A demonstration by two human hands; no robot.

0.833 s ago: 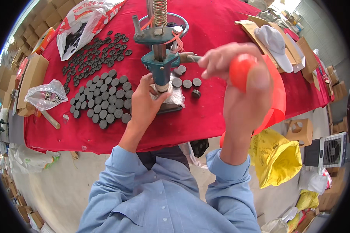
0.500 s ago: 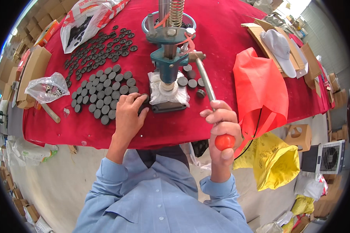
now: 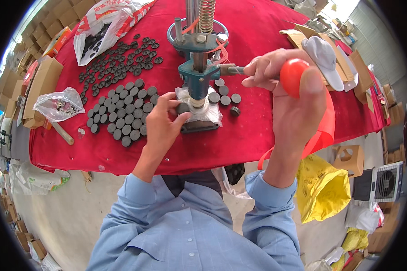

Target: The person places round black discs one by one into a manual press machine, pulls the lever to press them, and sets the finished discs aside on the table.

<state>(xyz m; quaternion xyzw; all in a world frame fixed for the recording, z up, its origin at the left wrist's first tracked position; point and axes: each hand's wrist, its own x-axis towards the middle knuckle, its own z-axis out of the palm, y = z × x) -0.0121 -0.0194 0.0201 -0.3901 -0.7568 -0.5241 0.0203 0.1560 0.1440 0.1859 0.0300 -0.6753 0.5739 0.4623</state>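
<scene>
A teal hand-lever press [image 3: 198,74] stands on the red cloth, its base padded with white wrapping [image 3: 212,113]. Between thumb and fingers, my left hand [image 3: 162,124] pinches a dark round disc [image 3: 182,108] at the left side of the padded base, close to the ram. My right hand [image 3: 287,90] is closed around the press lever, whose red ball knob [image 3: 295,77] shows at the palm; the fingers hide most of the rod. Many grey round discs [image 3: 129,109] lie to the left of my left hand, and several similar discs [image 3: 224,90] sit right of the press.
Small black ribbed parts [image 3: 117,67] spread across the far left, below an open plastic bag [image 3: 95,43]. A clear bag of small metal pieces [image 3: 61,107] lies by a stick handle [image 3: 63,133]. Rightward are a red bag [image 3: 326,122], a cardboard box and a grey cap [image 3: 322,56].
My left hand has carried the disc rightward to the press base. My right hand has swung the lever up and to the right, so it now points sideways and toward me.
</scene>
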